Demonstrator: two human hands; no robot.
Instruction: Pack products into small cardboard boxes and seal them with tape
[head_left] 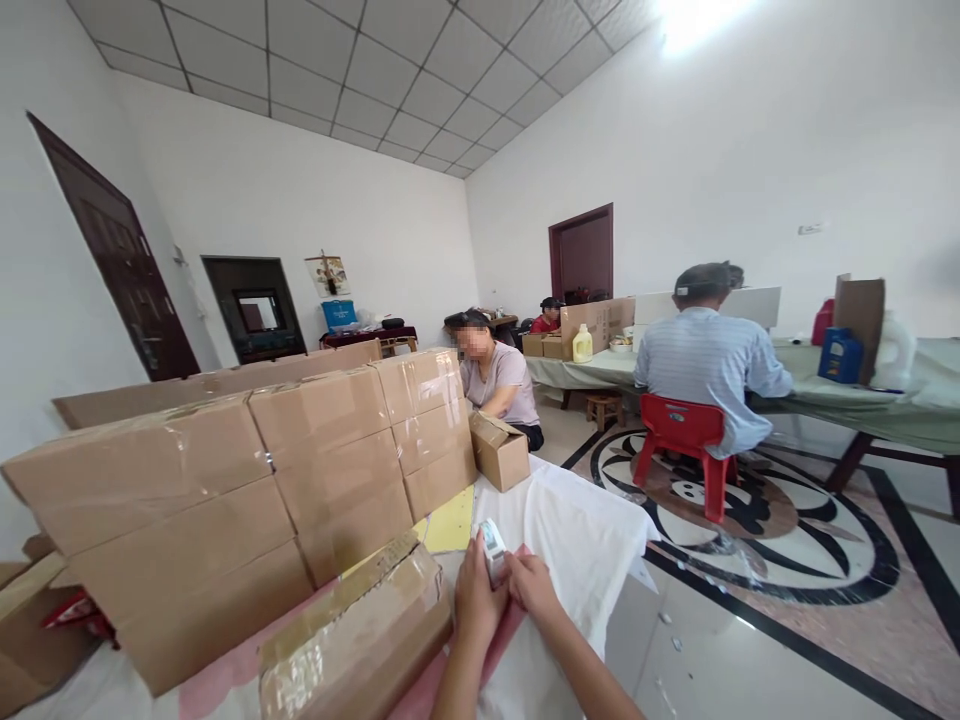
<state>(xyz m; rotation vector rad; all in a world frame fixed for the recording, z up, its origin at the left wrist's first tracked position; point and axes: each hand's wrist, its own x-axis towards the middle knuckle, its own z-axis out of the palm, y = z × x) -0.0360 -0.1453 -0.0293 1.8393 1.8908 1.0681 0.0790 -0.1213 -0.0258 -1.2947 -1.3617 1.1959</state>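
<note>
In the middle of the head view, above the table's near side, my left hand (477,590) is wrapped round a small white roll (492,545) with printed marks, possibly labels. My right hand (534,585) is closed in a pinch at the roll's right side; what lies between its fingertips is too small to make out. Left of my hands a long taped cardboard box (360,640) lies on the table. Behind it rises a wall of stacked cardboard boxes (334,430), several of them sealed with clear tape.
A white cloth (570,540) covers the table's right side. At its far end is a small cardboard box (501,455), by a co-worker (504,380). Another person (697,350) sits on a red chair (679,425) at a green-covered table (930,385). An open box (37,630) stands at left.
</note>
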